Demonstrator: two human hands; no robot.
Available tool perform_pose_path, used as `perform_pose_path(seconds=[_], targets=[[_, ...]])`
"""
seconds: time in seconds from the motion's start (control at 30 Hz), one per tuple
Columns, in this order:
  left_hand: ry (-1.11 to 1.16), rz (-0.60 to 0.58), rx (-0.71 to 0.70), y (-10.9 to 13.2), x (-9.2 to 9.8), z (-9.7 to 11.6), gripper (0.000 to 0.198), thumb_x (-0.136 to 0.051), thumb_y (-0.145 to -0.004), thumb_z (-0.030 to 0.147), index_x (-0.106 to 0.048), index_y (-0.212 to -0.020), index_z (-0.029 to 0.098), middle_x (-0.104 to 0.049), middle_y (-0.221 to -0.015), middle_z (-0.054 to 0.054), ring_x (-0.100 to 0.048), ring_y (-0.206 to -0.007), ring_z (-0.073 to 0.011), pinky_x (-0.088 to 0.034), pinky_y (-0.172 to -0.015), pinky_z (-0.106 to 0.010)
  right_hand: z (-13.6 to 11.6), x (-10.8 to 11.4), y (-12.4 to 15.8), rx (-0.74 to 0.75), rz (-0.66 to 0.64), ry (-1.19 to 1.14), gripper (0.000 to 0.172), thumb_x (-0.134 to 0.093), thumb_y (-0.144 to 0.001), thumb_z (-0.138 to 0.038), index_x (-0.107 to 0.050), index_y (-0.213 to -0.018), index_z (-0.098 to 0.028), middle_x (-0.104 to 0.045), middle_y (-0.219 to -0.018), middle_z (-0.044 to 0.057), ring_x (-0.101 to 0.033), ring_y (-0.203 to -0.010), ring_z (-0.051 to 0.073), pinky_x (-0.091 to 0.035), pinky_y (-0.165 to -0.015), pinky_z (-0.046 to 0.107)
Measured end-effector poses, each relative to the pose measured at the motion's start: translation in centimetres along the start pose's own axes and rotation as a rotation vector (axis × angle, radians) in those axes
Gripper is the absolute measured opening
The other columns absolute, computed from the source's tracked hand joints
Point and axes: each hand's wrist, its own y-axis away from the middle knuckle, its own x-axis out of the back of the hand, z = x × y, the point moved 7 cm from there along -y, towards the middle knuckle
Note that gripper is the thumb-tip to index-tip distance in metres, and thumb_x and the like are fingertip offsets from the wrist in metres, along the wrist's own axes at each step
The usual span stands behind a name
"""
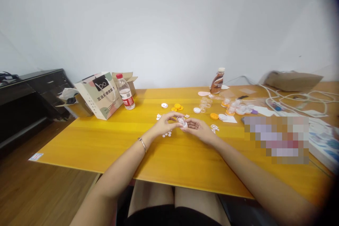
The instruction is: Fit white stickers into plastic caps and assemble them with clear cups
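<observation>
My left hand (167, 123) and my right hand (197, 129) meet over the middle of the yellow table (106, 141). Between their fingertips is a small clear and white round piece (182, 122), gripped from both sides; its details are too small to tell. Small white discs (166, 134) lie beside my left hand. Right of my right hand are white spotted pieces (214, 128). Orange round caps (177, 107) and a white cap (164, 105) lie beyond the hands, with another white cap (196, 110) near clear round covers (206, 104).
At the left stand a paper bag (102, 97), a water bottle (125, 93) and open cardboard boxes. A brown drink bottle (217, 82) stands at the back. Clear and orange cases (237, 107), white cables (275, 99) and a brown bag (292, 80) are at the right.
</observation>
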Motion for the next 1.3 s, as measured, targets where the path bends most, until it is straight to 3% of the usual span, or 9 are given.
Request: perform_pose_path(seconds=[0.4, 0.7, 0.9, 1.0, 1.13, 1.23, 1.3], targets=[[0.203, 0.030, 0.072, 0.3, 0.4, 0.7, 0.038, -0.058, -0.076, 0.036, -0.060, -0.110, 0.018, -0.063, -0.107, -0.009, -0.058, -0.099, -0.0215, -0.043, -0.088, -0.033, -0.8, -2.2, 0.5, 0.038, -0.073, -0.166, 0.031, -0.062, -0.072, -0.039, -0.064, -0.100, -0.025, -0.066, -0.100, 0.001, -0.061, -0.091, 0.018, -0.044, -0.090, 0.037], [0.293, 0.282, -0.010, 0.4, 1.3, 1.1, 0.033, -0.068, -0.066, 0.034, -0.065, -0.093, 0.015, -0.066, -0.098, -0.009, -0.061, -0.089, -0.0191, -0.047, -0.080, -0.032, -1.4, -1.9, 0.8, 0.100, 0.100, -0.280, 0.030, -0.066, -0.069, -0.037, -0.064, -0.096, -0.024, -0.066, -0.102, 0.001, -0.061, -0.093, 0.019, -0.044, -0.093, 0.040], [0.182, 0.463, -0.025, 0.9, 1.0, 0.4, 0.027, -0.067, -0.068, 0.036, -0.060, -0.081, 0.013, -0.065, -0.089, -0.008, -0.059, -0.090, -0.0183, -0.045, -0.085, -0.033, -1.4, -1.6, 1.1, 0.183, 0.275, -0.211, 0.037, -0.068, -0.067, -0.036, -0.063, -0.102, -0.026, -0.063, -0.109, 0.001, -0.055, -0.105, 0.023, -0.040, -0.097, 0.043], [0.113, 0.529, -0.017, 1.2, 1.0, 0.4, 0.026, -0.064, -0.070, 0.038, -0.055, -0.078, 0.014, -0.062, -0.083, -0.005, -0.058, -0.083, -0.0155, -0.045, -0.080, -0.031, -1.3, -1.6, 0.8, 0.163, 0.230, -0.222, 0.036, -0.066, -0.068, -0.037, -0.063, -0.102, -0.025, -0.063, -0.110, 0.002, -0.056, -0.104, 0.022, -0.042, -0.095, 0.042], [0.211, 0.391, -0.066, 0.7, 1.0, 1.7, 0.024, -0.057, -0.077, 0.039, -0.055, -0.085, 0.016, -0.062, -0.092, -0.005, -0.057, -0.089, -0.0152, -0.044, -0.083, -0.031, -1.0, -1.8, 0.5, 0.043, 0.070, -0.321, 0.025, -0.060, -0.074, -0.042, -0.066, -0.090, -0.023, -0.069, -0.093, 0.004, -0.063, -0.088, 0.019, -0.047, -0.089, 0.039], [0.295, 0.249, -0.084, 0.4, 0.7, 2.8, 0.031, -0.059, -0.076, 0.036, -0.056, -0.102, 0.019, -0.061, -0.105, -0.007, -0.056, -0.098, -0.0178, -0.043, -0.086, -0.033, -1.1, -1.7, 0.6, 0.002, 0.027, -0.363, 0.023, -0.060, -0.074, -0.041, -0.067, -0.085, -0.022, -0.069, -0.088, 0.004, -0.064, -0.082, 0.017, -0.047, -0.088, 0.036], [0.296, 0.236, -0.074, 0.4, 0.8, 2.9, 0.034, -0.061, -0.074, 0.035, -0.059, -0.103, 0.018, -0.062, -0.104, -0.008, -0.057, -0.097, -0.0187, -0.043, -0.085, -0.033, -1.3, -1.9, 0.7, 0.014, 0.013, -0.356, 0.024, -0.061, -0.073, -0.040, -0.066, -0.088, -0.022, -0.069, -0.091, 0.004, -0.064, -0.083, 0.017, -0.047, -0.088, 0.036]])
